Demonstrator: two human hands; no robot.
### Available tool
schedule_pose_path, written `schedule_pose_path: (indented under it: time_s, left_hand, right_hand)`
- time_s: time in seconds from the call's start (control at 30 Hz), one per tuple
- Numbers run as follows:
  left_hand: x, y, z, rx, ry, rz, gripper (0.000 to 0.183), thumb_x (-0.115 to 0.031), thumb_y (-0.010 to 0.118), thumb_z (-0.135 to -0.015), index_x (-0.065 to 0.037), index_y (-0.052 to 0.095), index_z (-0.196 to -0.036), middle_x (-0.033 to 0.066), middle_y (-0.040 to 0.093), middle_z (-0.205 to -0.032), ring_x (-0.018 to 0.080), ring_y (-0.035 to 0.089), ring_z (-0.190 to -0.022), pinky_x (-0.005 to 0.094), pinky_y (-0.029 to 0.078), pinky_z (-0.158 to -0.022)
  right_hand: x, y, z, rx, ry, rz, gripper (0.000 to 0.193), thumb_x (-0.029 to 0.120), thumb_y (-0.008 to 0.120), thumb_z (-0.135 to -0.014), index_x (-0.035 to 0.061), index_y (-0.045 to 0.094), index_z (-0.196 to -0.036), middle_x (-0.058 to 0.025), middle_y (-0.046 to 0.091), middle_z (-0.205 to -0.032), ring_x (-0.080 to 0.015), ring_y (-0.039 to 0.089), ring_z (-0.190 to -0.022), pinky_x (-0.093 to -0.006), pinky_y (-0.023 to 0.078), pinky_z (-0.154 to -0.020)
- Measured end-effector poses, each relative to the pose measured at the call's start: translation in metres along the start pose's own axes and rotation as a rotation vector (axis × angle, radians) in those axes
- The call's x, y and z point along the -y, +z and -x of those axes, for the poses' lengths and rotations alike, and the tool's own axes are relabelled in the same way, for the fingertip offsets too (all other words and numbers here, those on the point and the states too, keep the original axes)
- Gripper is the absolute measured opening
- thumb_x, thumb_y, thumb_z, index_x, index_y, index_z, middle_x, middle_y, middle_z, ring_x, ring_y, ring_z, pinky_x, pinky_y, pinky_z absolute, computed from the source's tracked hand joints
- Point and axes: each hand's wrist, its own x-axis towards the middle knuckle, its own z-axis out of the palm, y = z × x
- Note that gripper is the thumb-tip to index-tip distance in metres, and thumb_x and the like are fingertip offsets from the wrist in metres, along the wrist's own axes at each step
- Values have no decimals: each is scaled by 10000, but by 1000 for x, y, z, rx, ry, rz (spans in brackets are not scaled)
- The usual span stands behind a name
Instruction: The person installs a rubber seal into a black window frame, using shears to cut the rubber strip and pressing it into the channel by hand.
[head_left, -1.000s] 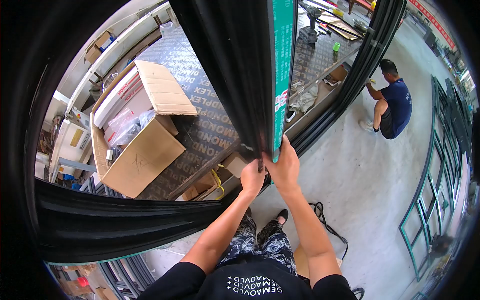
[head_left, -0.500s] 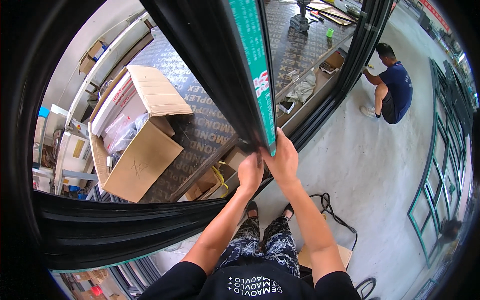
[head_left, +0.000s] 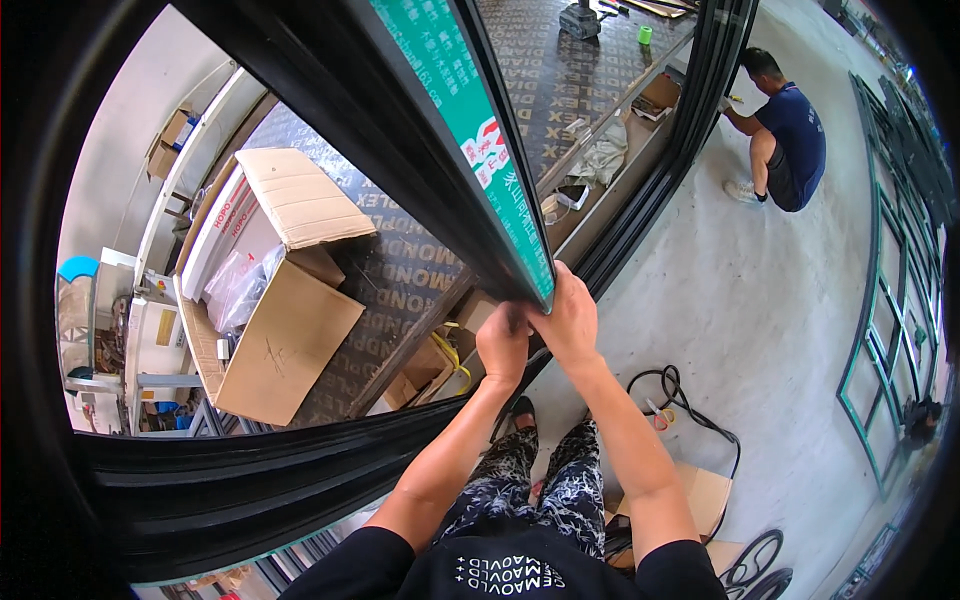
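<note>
A long black profile bar [head_left: 360,130] with a green printed protective film [head_left: 465,110] on one face runs from the upper left to my hands. My left hand [head_left: 502,345] is closed at its near end, on the black side. My right hand [head_left: 566,318] is wrapped round the same end on the film side, touching my left. The fingertips of both hands are partly hidden. Around the bar stands a large black frame, with its grooved lower member [head_left: 280,485] at the left and several parallel black rails [head_left: 655,180] at the right.
Behind the frame is a dark printed board table [head_left: 410,255] bearing an open cardboard box [head_left: 295,335], a power tool [head_left: 579,20] and a green roll [head_left: 644,35]. A co-worker [head_left: 790,135] squats at the right. Black cable [head_left: 690,405] and cardboard [head_left: 700,490] lie on the floor. Green-edged frames [head_left: 885,290] lie far right.
The bar's far part has swung left in the picture, showing more green film. Both hands keep hold of its near end. The view has shifted slightly, and a foot has stepped.
</note>
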Motion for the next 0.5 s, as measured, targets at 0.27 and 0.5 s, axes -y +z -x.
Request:
schedule_pose_path:
  time_s: [0.27,0.5]
  left_hand:
    - [15,9,3,42,22,42,102,-21,611,-826,10,595,-922,124,600,-677,197,594,-538,293,460,-533]
    - [27,10,6,160,-60,290,101,16,545,-895,44,581,-985,37,575,-664,97,595,-539,245,457,-507]
  right_hand:
    - [-11,8,6,-64,-11,-37,659,120,743,-645,43,475,-1242,-169,612,-1043,-347,575,-1002,-401,465,-860]
    - [-20,12,9,-7,-2,-6,684,77,746,-625,12,450,-1238,-170,592,-1078,-352,548,-1039,-405,465,-874]
